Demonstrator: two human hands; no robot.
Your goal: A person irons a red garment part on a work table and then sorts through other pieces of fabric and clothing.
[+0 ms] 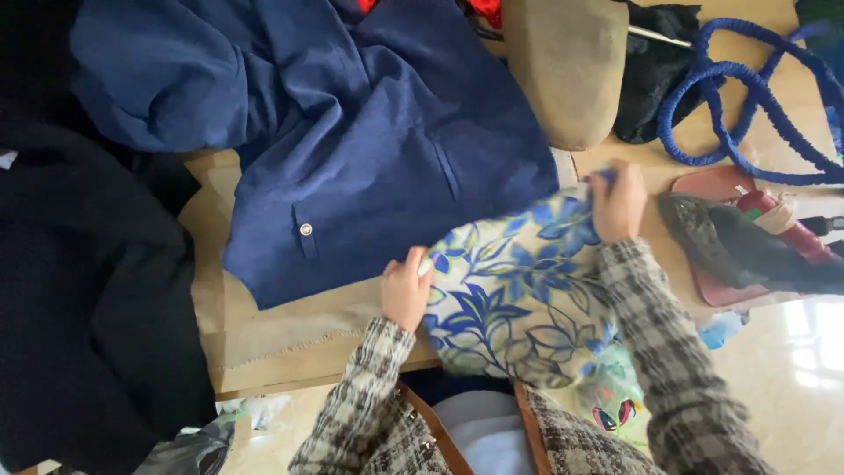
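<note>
Head view, looking down over a cluttered table (290, 339).

Near centre, slightly toward 5 o'clock: a floral cloth (519, 299), cream with blue leaf print, spread over the table edge toward the body. Left hand (406, 288) at the cloth's 9 o'clock edge, grip pinched together on the hem there, fingers curled under. Right hand (618, 204) at the cloth's 1 o'clock corner, grip clamped on that corner, a bit of blue showing above the knuckles. Cloth held between the two hands. Both arms in checked tweed sleeves (655, 317), coming up from 6 o'clock.

At 11 to 12 o'clock of the cloth: a navy blue jacket (369, 132) lying flat, with a small metal button (305, 230) on a tab at its lower left; jacket edge touching or overlapping the top of the floral cloth. At 9 o'clock, well apart from the hands: a black garment (79, 290) hanging over the table edge. At 12 to 1 o'clock: a beige padded form (567, 66), rounded end pointing toward the right hand. At 2 o'clock: a coil of blue cord (747, 97) beside dark fabric. At 3 o'clock, just beside the right hand: a reddish tray (716, 185) with a dark patterned cloth (730, 246) draped over it.
</note>
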